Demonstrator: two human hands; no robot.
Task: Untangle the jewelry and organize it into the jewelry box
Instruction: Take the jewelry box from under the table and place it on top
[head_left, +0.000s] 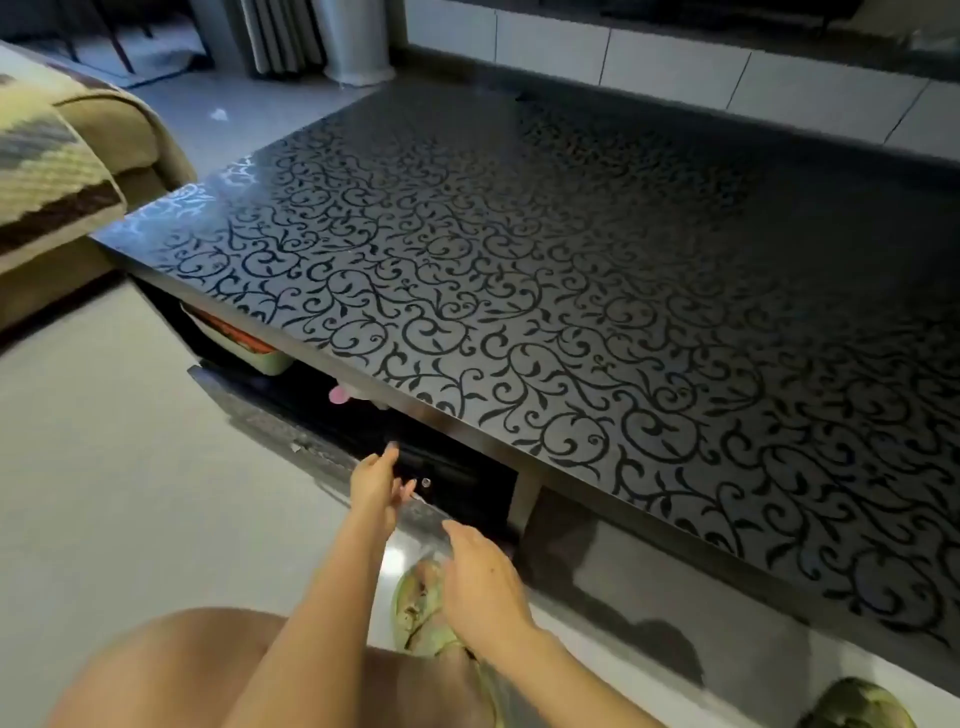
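Under the table top, a dark box-like front (457, 480) with a small shiny knob (426, 482) sits in the shadowed shelf space. My left hand (376, 486) reaches into that space with fingers straight and thumb raised, its fingertips just left of the knob, holding nothing. My right hand (480, 569) hovers lower and nearer to me, back of the hand up, fingers pointing toward the shelf edge (415, 512), also holding nothing. No jewelry shows in view.
A glossy table top (571, 291) with a black scroll pattern fills the view. Beneath it lie a pale basket (260, 353) and a pink object (336, 396). A sofa with a striped blanket (47, 176) stands left. Green slippers (421, 613) are on my feet.
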